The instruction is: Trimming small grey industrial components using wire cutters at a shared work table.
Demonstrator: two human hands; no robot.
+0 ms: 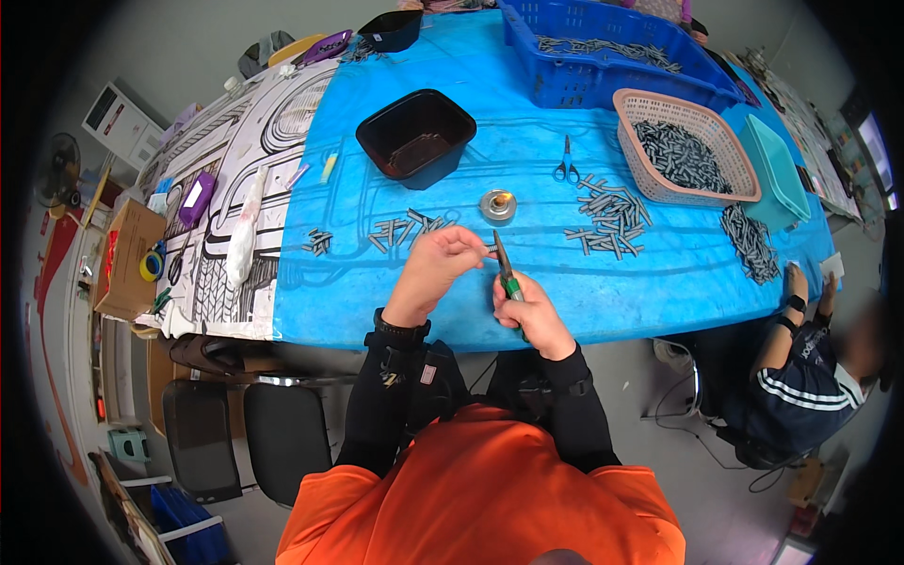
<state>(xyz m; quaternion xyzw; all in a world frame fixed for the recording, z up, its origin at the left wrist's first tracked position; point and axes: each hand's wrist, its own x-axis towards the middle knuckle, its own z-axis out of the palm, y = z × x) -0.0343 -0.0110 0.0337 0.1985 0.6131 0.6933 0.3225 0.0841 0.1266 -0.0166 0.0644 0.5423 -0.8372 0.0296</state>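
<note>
My right hand [537, 313] is wrapped round a pair of long-nosed pliers with green handles [509, 282], their jaws pointing up and away from me. My left hand [438, 268] pinches at a small grey rod-like piece [491, 250] beside the plier jaws; whether the jaws grip it is too small to tell. Just beyond the plier tips stands a small round burner [497, 207] with a lit flame. A loose row of grey pieces [407, 229] lies past my left hand. To the right is a larger pile of similar pieces [610, 218].
A black bin [414, 127] stands beyond the burner. Scissors [566, 162] lie near a pink basket [636, 174] full of grey pieces. Behind it is a large blue crate [574, 89]; a teal tray [774, 174] sits alongside. Another person [800, 377] works at the right edge.
</note>
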